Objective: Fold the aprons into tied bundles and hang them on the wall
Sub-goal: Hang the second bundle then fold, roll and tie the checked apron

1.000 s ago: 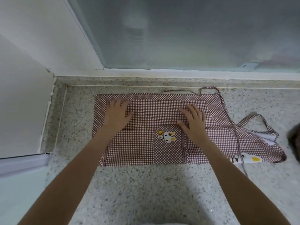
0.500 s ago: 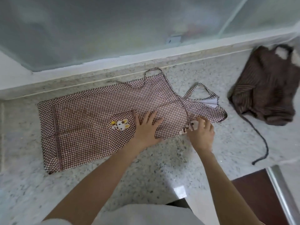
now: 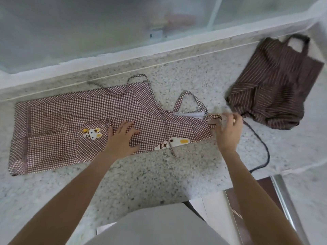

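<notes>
Head view, left hand (image 3: pixel 122 138) flat on checked apron (image 3: pixel 70 124), right hand (image 3: pixel 228 131) pinching it

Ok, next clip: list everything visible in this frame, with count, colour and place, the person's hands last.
checked apron: one, brown and white, folded lengthwise, flat on the counter, left to centre.
rabbit patches: two, white and yellow, on the checked apron.
striped apron: one, dark brown, crumpled at right, its dark tie trailing toward the counter edge.
counter: one, speckled grey stone.
frosted window: pale, behind the counter.
left hand: flat on the checked apron's middle.
right hand: fingers curled at the checked apron's right end; blurred.
</notes>
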Available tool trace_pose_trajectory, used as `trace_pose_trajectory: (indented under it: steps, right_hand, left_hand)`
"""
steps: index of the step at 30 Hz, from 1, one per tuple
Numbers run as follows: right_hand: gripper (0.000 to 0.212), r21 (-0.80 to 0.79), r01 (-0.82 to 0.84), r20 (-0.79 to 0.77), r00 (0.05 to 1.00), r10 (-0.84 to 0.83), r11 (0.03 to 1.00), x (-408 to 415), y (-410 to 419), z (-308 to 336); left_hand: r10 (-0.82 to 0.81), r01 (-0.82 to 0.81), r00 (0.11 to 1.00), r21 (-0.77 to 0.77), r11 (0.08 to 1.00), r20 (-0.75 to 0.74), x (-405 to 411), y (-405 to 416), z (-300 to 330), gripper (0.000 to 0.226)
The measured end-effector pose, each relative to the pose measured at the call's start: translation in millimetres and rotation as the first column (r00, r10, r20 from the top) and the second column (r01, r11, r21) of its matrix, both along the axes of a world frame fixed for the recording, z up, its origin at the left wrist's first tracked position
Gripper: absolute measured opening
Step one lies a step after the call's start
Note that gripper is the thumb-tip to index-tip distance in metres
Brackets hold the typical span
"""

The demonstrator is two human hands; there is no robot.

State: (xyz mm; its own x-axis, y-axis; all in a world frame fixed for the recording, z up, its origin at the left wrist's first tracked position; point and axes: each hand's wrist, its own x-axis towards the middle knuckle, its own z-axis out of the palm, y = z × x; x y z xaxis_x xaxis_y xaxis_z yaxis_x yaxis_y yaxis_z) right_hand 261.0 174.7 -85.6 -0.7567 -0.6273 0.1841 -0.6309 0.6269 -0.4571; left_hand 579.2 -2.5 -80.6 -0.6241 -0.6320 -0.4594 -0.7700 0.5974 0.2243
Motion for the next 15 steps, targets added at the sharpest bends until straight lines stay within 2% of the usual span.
trace_pose_trajectory:
  steps: [1, 3, 4, 6, 7, 9, 11, 13, 15]
  right_hand:
    - [0.032, 0.008, 0.050, 0.032, 0.998, -0.050, 0.999, -2, 4, 3]
    - [0.042, 0.157, 0.125, 0.263, 0.951, -0.163, 0.980, -1, 12, 4]
    - [0.044, 0.248, 0.116, 0.370, 0.906, -0.205, 0.962, 2, 15, 5]
    - [0.042, 0.300, 0.077, 0.440, 0.873, -0.209, 0.951, 7, 20, 4]
    - [0.040, 0.290, 0.068, 0.449, 0.871, -0.198, 0.955, 7, 21, 4]
    - [0.035, 0.259, 0.014, 0.475, 0.869, -0.140, 0.966, 7, 20, 1]
    - [0.028, 0.214, -0.111, 0.524, 0.852, -0.018, 0.971, 8, 17, -2]
    - [0.022, 0.146, -0.197, 0.535, 0.840, 0.090, 0.969, 9, 15, -2]
    - [0.016, 0.066, -0.195, 0.527, 0.839, 0.132, 0.979, 11, 14, 0]
  left_hand:
    - [0.026, -0.026, 1.000, -0.021, 0.999, -0.007, -3, 3, 1, 0.053]
    - [0.066, -0.071, 0.996, -0.103, 0.992, -0.054, -13, 12, 1, 0.049]
    - [0.064, -0.079, 0.993, -0.152, 0.985, -0.099, -19, 16, 1, 0.048]
    - [0.035, -0.076, 0.979, -0.203, 0.976, -0.201, -39, 26, 5, 0.051]
    - [0.030, -0.076, 0.971, -0.189, 0.979, -0.239, -55, 31, 8, 0.052]
    - [0.102, -0.122, 0.963, -0.066, 0.990, -0.249, -84, 40, 14, 0.054]
    - [0.183, -0.181, 0.971, 0.026, 0.983, -0.152, -109, 45, 14, 0.060]
    - [0.191, -0.190, 0.980, 0.027, 0.981, -0.053, -129, 43, 9, 0.061]
    - [0.299, -0.285, 0.950, 0.147, 0.947, -0.086, -140, 32, 10, 0.049]
